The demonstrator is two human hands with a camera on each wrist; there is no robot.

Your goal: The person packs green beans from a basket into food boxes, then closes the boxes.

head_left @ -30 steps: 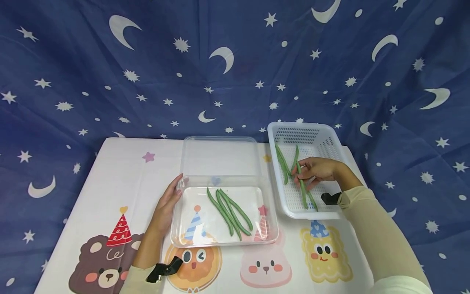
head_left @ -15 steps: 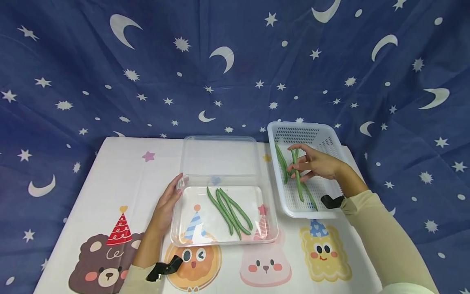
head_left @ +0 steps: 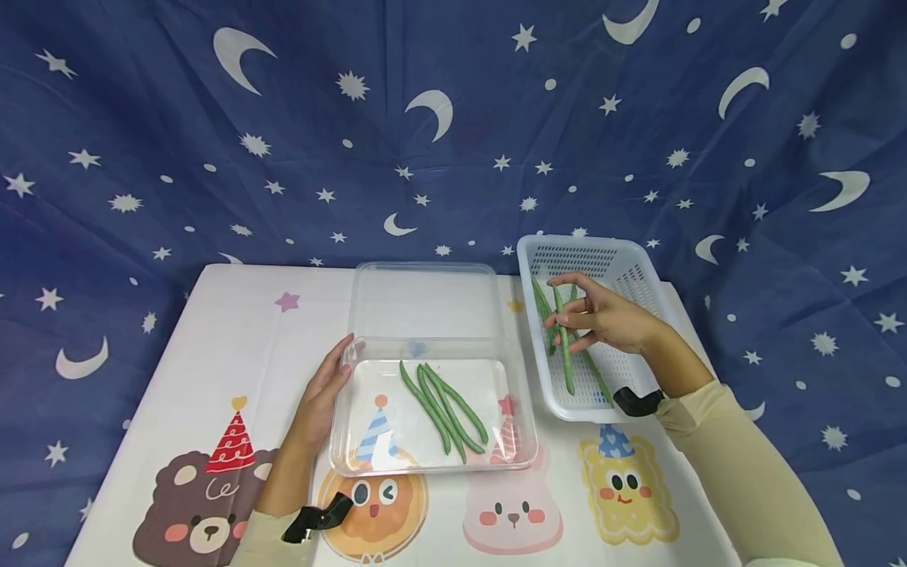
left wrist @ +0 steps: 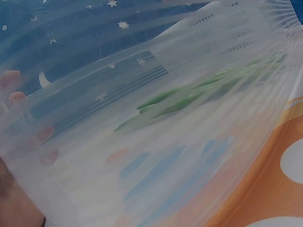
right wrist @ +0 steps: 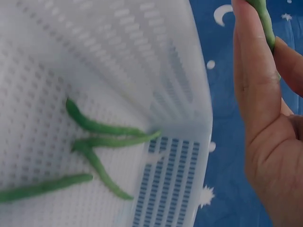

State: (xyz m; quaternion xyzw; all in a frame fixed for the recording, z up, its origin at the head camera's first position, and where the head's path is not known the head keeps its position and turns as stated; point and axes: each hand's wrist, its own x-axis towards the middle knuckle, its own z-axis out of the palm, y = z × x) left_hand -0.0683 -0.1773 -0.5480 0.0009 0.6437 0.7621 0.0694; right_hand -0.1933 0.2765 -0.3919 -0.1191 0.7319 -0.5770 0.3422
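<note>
Raised and carried slightly left since a second ago, the right hand (head_left: pixel 612 319) lifts a green bean (head_left: pixel 567 366) above the white basket (head_left: pixel 575 412), while the left hand (head_left: pixel 322 390) and the clear box (head_left: pixel 524 409) keep their places on my remote feed. From my post I see the hands well apart: the right pinches the bean between thumb and fingers, index finger stretched toward its upper end, the forearm slanting in from the right; the left grips the box's left side, fingertips at the rim. Between box and basket I count only a narrow gap, with the basket's right rim near the edge of the table (head_left: pixel 276 354). Behind the box lies a flat clear lid (head_left: pixel 425 303); to its left I have a broad stretch of white tablecloth. Slim, green and nearly straight, the pinched bean hangs almost upright over the basket's left half. Below it, loose beans (right wrist: pixel 111 127) cross on the perforated floor; several slightly curved beans (head_left: pixel 426 405) lie bunched in the box.
</note>
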